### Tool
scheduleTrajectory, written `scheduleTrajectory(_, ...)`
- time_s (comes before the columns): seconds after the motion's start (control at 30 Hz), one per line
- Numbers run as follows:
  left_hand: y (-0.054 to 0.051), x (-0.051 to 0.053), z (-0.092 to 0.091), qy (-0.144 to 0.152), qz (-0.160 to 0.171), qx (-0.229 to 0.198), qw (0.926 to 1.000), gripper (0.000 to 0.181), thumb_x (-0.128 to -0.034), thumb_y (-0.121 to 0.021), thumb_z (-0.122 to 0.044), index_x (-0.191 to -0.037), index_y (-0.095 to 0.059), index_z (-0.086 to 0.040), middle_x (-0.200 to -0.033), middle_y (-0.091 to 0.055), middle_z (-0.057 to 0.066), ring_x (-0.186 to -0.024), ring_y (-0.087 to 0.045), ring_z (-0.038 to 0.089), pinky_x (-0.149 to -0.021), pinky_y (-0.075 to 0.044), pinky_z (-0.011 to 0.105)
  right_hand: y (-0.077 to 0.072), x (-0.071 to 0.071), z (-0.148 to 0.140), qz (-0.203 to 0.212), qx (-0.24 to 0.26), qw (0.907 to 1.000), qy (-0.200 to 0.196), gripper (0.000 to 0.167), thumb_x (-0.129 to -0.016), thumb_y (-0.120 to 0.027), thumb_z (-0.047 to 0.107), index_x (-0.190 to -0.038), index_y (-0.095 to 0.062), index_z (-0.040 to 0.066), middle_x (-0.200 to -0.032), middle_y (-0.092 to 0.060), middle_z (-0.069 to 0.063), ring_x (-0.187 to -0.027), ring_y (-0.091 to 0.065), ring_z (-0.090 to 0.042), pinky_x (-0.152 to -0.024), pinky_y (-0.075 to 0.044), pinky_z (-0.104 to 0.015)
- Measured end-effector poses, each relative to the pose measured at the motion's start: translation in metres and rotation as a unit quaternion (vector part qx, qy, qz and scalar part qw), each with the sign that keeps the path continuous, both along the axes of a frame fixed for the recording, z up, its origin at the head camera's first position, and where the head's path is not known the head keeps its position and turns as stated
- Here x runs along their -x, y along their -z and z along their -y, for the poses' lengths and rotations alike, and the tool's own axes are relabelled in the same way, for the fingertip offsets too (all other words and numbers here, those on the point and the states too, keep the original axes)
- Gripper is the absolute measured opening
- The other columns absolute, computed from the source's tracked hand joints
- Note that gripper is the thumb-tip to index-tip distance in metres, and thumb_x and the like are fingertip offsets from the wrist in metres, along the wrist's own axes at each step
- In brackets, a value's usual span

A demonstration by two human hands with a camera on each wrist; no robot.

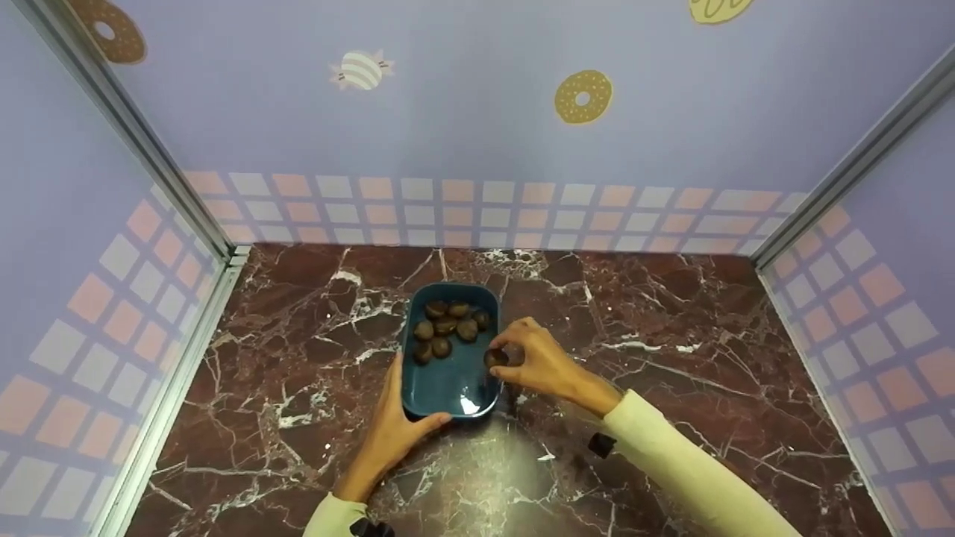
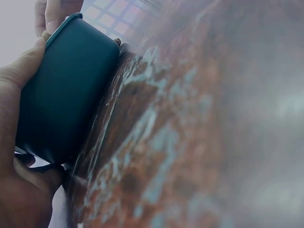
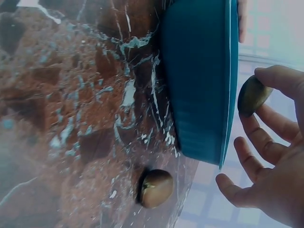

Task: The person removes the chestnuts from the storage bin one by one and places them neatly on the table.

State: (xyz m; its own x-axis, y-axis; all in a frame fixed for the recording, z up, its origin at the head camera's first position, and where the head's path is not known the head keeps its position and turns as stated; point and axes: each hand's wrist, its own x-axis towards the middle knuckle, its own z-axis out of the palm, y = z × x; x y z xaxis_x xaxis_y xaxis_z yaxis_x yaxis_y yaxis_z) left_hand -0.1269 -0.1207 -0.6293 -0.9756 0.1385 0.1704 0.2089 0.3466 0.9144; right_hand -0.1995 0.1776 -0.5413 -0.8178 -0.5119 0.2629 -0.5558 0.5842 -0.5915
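A deep teal rectangular container (image 1: 448, 384) stands on the marble surface, with several brown chestnuts (image 1: 445, 326) lying towards its far end. My left hand (image 1: 395, 421) grips its near left corner, fingers along the left side and thumb at the near edge. Over the right rim, my right hand (image 1: 548, 365) pinches one chestnut (image 1: 495, 359) between thumb and fingers. The right wrist view shows that chestnut (image 3: 254, 96) beside the rim, the other fingers loosely bent. Another chestnut (image 3: 156, 188) lies on the surface outside the container there; I cannot pick it out in the head view.
The dark red marble surface (image 1: 298, 358) has white veins and a bright reflection near the front. Lilac panels (image 1: 477, 134) with checks and printed sweets stand at the back and both sides, joined by metal rails (image 1: 179, 388).
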Motion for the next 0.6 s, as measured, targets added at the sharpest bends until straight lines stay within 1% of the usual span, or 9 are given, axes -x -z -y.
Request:
scheduleTrajectory(0.07, -0.001, 0.001, 0.001, 0.003, 0.001, -0.008, 1.0000, 0.135, -0.0824, -0.101, -0.033, -0.176, -0.010, 0.000, -0.180, -0.013, 0.030, -0.163, -0.021, 0.053, -0.126, -0.025, 0.073, 0.000, -0.001, -0.004, -0.001, 0.007, 1.0000, 0.001, 0.034, -0.086, -0.094, 0.021, -0.114, -0.082, 0.006, -0.108, -0.075, -0.009, -0.105, -0.061, -0.026, -0.090, -0.052, -0.041)
scheduleTrajectory(0.17, -0.003, 0.004, 0.003, 0.007, 0.014, -0.025, 0.9996, 0.135, -0.0820, -0.101, -0.031, -0.176, -0.008, -0.001, -0.181, -0.011, 0.027, -0.164, -0.019, 0.051, -0.126, -0.023, 0.074, 0.002, -0.002, -0.011, 0.001, 0.017, 0.9998, 0.000, 0.033, -0.087, -0.093, 0.019, -0.114, -0.082, 0.005, -0.106, -0.074, -0.010, -0.103, -0.061, -0.030, -0.088, -0.051, -0.040)
scheduleTrajectory(0.27, -0.004, 0.007, 0.005, 0.009, 0.030, -0.036, 0.9989, 0.137, -0.0815, -0.101, -0.030, -0.177, -0.007, -0.003, -0.182, -0.008, 0.026, -0.166, -0.015, 0.049, -0.126, -0.021, 0.075, 0.002, -0.005, -0.019, 0.007, 0.027, 0.9996, 0.004, 0.032, -0.087, -0.093, 0.017, -0.114, -0.082, 0.006, -0.107, -0.075, -0.009, -0.106, -0.062, -0.032, -0.090, -0.053, -0.041)
scheduleTrajectory(0.3, -0.004, 0.008, 0.006, 0.009, 0.035, -0.033, 0.9988, 0.137, -0.0815, -0.101, -0.031, -0.177, -0.007, -0.004, -0.182, -0.007, 0.026, -0.166, -0.014, 0.049, -0.127, -0.020, 0.075, 0.003, -0.005, -0.022, 0.009, 0.028, 0.9996, 0.007, 0.032, -0.086, -0.093, 0.016, -0.114, -0.082, 0.006, -0.108, -0.075, -0.008, -0.108, -0.062, -0.031, -0.091, -0.054, -0.041)
scheduleTrajectory(0.37, -0.004, 0.010, 0.006, 0.014, 0.040, -0.029, 0.9987, 0.137, -0.0817, -0.101, -0.031, -0.177, -0.006, -0.006, -0.183, -0.005, 0.026, -0.167, -0.011, 0.049, -0.127, -0.018, 0.075, 0.002, -0.007, -0.027, 0.015, 0.029, 0.9993, 0.016, 0.032, -0.086, -0.093, 0.016, -0.114, -0.082, 0.007, -0.109, -0.075, -0.006, -0.110, -0.061, -0.026, -0.094, -0.053, -0.041)
scheduleTrajectory(0.5, -0.004, 0.011, 0.005, 0.023, 0.047, -0.025, 0.9983, 0.136, -0.0831, -0.100, -0.032, -0.178, -0.005, -0.008, -0.183, -0.004, 0.024, -0.167, -0.008, 0.048, -0.128, -0.015, 0.075, 0.003, -0.009, -0.039, 0.028, 0.037, 0.9984, 0.031, 0.033, -0.086, -0.093, 0.016, -0.116, -0.082, 0.008, -0.107, -0.075, -0.006, -0.109, -0.061, -0.025, -0.096, -0.052, -0.043)
scheduleTrajectory(0.6, -0.004, 0.010, 0.004, 0.028, 0.055, -0.037, 0.9974, 0.135, -0.0843, -0.099, -0.030, -0.178, -0.004, -0.009, -0.184, -0.003, 0.022, -0.168, -0.006, 0.046, -0.130, -0.013, 0.073, 0.004, -0.010, -0.049, 0.029, 0.048, 0.9974, 0.044, 0.032, -0.086, -0.093, 0.015, -0.115, -0.082, 0.009, -0.107, -0.076, -0.005, -0.110, -0.063, -0.027, -0.099, -0.052, -0.047)
